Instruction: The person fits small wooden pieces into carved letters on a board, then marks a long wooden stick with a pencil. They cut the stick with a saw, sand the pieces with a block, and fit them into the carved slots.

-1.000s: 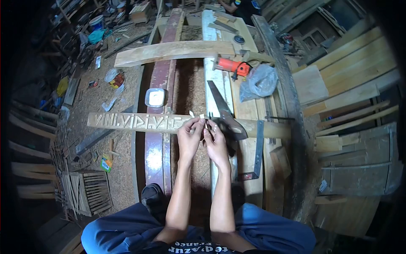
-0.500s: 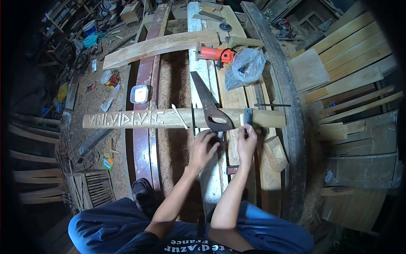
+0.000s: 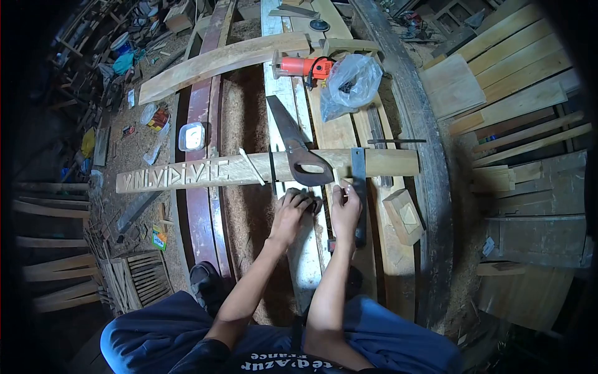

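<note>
My right hand (image 3: 346, 210) pinches a small pale wood strip (image 3: 337, 176), which stands up from the fingertips just beside the handsaw's handle. My left hand (image 3: 290, 215) is curled near the plank's lower edge; whatever its fingers hold, if anything, is hidden. Across the bench lies a long plank (image 3: 389, 163) bearing pale wood-strip letters (image 3: 177, 174) that read "VINI.VIDI.VIC". A loose thin strip (image 3: 252, 166) rests slantwise on it, right of the letters. The handsaw (image 3: 299, 146) lies over the plank, blade pointing away. A flat dark metal rule (image 3: 359, 199) crosses it, right of my right hand.
Beyond the plank are an orange power tool (image 3: 303, 67), a clear plastic bag (image 3: 354, 87) and a curved board (image 3: 224, 65). A white tub (image 3: 192, 136) sits at left. A wood block (image 3: 403, 217) stands at right. Stacked boards (image 3: 498, 68) fill the right side.
My right hand has moved left with the strip, away from the metal rule toward the saw handle. My left hand's fingers have curled in more. The whole view has shifted slightly.
</note>
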Tool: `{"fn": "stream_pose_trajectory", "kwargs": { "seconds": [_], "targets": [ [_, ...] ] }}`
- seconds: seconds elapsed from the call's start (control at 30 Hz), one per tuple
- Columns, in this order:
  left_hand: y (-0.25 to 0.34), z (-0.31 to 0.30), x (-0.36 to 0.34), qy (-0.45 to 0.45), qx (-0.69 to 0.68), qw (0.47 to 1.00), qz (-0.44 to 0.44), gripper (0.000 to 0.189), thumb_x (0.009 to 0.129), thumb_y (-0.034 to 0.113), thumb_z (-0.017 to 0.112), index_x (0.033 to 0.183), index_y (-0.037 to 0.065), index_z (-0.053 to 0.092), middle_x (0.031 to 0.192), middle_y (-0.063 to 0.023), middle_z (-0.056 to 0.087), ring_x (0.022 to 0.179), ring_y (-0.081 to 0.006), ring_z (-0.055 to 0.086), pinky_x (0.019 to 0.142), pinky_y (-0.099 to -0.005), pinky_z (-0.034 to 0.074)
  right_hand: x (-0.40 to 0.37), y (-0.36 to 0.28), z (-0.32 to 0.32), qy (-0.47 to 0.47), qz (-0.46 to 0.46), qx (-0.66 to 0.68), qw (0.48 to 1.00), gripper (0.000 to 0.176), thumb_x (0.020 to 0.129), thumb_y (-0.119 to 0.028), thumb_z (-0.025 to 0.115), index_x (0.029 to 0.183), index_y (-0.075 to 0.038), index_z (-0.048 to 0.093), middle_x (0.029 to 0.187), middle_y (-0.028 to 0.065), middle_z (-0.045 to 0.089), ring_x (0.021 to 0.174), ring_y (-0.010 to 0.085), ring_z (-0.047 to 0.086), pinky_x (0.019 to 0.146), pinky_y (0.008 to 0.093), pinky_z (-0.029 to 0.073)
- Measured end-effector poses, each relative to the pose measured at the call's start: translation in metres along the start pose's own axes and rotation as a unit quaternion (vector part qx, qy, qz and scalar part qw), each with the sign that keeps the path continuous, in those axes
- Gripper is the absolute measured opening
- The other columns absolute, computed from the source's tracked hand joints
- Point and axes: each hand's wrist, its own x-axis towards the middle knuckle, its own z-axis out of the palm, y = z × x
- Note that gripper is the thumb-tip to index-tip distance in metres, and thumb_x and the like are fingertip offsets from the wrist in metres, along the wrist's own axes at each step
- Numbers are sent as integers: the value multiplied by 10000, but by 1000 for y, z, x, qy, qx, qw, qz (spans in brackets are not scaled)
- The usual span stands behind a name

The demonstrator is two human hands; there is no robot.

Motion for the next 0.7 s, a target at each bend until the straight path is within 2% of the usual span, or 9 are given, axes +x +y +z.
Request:
{"fn": "stream_pose_trajectory", "kwargs": {
  "seconds": [0.17,0.23,0.27,0.3,0.37,0.4,0.5,0.57,0.7],
  "targets": [
    [13,-20,-10,-18,-17,998,-56,620,712,3,754,1315,44,613,1277,-143,612,1293,-330,508,1104,-461,364,4,-34,2,13,-25,4,1000,247,995,-140,634,1155,39,689,916,191,717,769,246,685,702,363,521],
    [23,-37,-12,128,-89,987,-24,516,796,61,764,1285,32,601,1236,-159,610,1247,-343,526,1096,-462,354,9,-60,6,62,-114,9,991,270,1003,-157,633,1173,45,688,915,190,726,757,230,686,695,357,522],
    [25,-50,-11,168,-108,980,-8,416,869,121,754,1245,25,603,1213,-168,607,1227,-364,522,1094,-491,339,10,-74,0,9,-59,47,997,281,1008,-171,636,1167,55,685,927,191,730,787,221,692,717,353,531],
    [28,-69,-10,208,-99,973,6,404,902,157,752,1244,13,590,1210,-176,613,1185,-346,571,1056,-478,399,11,-95,-1,6,-69,60,996,295,1019,-186,629,1167,64,682,937,196,729,823,228,694,754,359,537],
    [37,-121,-10,186,-316,925,-99,412,938,186,743,1260,-1,565,1232,-190,621,1161,-311,615,993,-431,468,15,-135,-1,9,-138,95,986,313,1035,-205,611,1178,67,673,941,199,721,843,238,684,785,365,535],
    [39,-152,-10,197,-338,916,-87,387,979,171,697,1256,-28,515,1134,-230,607,1066,-305,637,936,-409,512,13,-167,-3,-27,-113,104,988,336,1053,-225,586,1189,72,663,967,210,719,855,246,682,803,372,532],
    [39,-247,-18,206,-372,903,-57,417,1019,182,657,1321,-10,443,1127,-152,591,1032,-193,619,867,-356,535,-4,-254,1,-119,-225,142,957,341,1066,-236,562,1243,49,621,1042,211,717,936,266,694,850,391,528],
    [31,-299,-28,200,-450,868,-63,398,1045,207,620,1352,38,431,1129,-82,596,999,-124,592,800,-291,522,-27,-303,2,-193,-226,95,950,308,1065,-233,549,1242,12,609,1107,229,697,1030,348,688,905,412,515],
    [8,-357,-56,168,-607,769,-114,400,1063,194,582,1392,25,429,1173,-32,615,1032,-81,568,879,-247,482,-58,-340,21,-192,-320,48,927,297,1047,-216,551,1264,-19,599,1132,216,699,1056,429,674,910,472,520]
  ]
}}
